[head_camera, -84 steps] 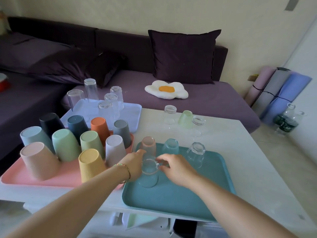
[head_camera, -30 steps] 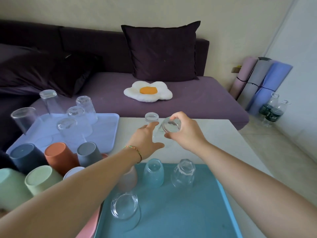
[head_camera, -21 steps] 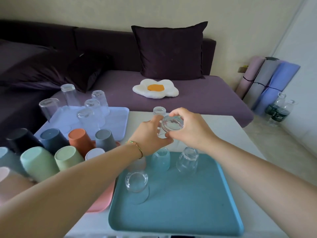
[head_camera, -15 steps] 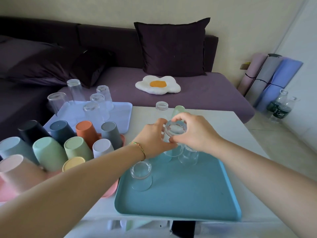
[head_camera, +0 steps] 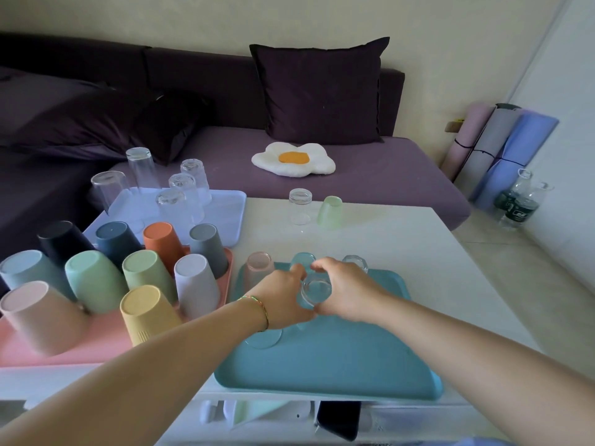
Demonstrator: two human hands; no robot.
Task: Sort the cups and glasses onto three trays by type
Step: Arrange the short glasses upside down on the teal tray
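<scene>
On the left of the blue tray [head_camera: 338, 358] we see a pink tray [head_camera: 61, 346] full of plastic cups [head_camera: 148, 275], all upside down. Behind the pink tray sits a pale tray [head_camera: 222, 217] with tall clear glasses [head_camera: 183, 194] on it, upside down too. Our left hand [head_camera: 283, 296] and right hand [head_camera: 346, 292] are both over the blue tray. Together they hold one small clear glass [head_camera: 316, 289], upside down, with fingers wrapped on each side. We cannot tell if it touches the blue tray. Just behind the hands, at the far end of the blue tray, stand a pink glass [head_camera: 257, 268], a blue glass [head_camera: 302, 260] and another clear one [head_camera: 355, 262]. Farther back from the blue tray, on the white table [head_camera: 402, 246], wait a little clear glass [head_camera: 300, 206] and a green glass [head_camera: 330, 211].
</scene>
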